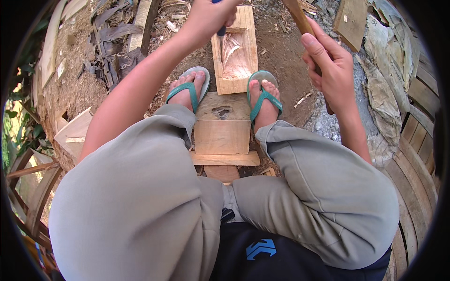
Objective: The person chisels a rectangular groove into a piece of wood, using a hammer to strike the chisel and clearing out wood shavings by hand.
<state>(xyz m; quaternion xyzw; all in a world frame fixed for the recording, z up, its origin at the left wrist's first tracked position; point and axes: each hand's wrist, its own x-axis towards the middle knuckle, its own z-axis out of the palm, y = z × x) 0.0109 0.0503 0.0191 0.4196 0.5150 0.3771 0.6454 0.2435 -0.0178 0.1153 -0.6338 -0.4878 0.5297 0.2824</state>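
Note:
My left hand (212, 21) is closed around the blue handle of a chisel (221, 31) near the top edge. The chisel's blade points down into the hollow of a pale wooden block (233, 86). Curled wood shavings (232, 52) lie in that rough-cut hollow. On the right, my right hand (329, 65) grips a brown wooden handle (297, 15), raised beside the block; its far end runs out of view, so the tool's head is hidden. The near end of the block is between my two feet, in green-strapped sandals (264, 97).
A squared wooden block (221, 136) stands between my legs. Dark bark strips (112, 44) and planks (143, 23) lie at left. To the right are a board (350, 23), crumpled sheeting (382, 70) and curved slats (415, 164). Wood chips litter the dirt.

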